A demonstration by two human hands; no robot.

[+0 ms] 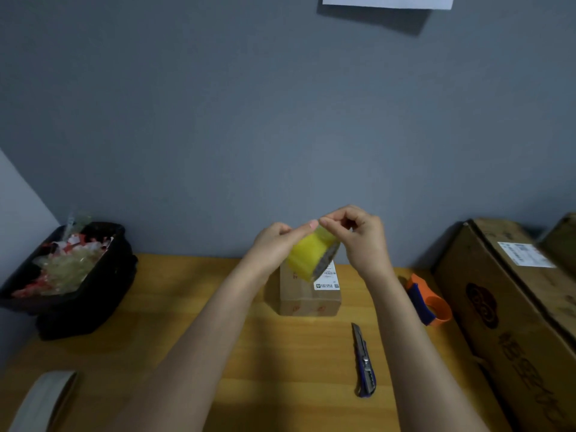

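One tape roll (307,255) is gripped by the left hand (274,244), and its end, pinched by the right hand (358,235), should be peeled slowly.

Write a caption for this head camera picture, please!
Left hand and right hand grip a yellow roll of packing tape above a small brown cardboard box on a wooden table.

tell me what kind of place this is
Likely a parcel-packing desk: a yellow tape roll held above a small labelled box, with a knife, a dispenser and large cartons on the table.
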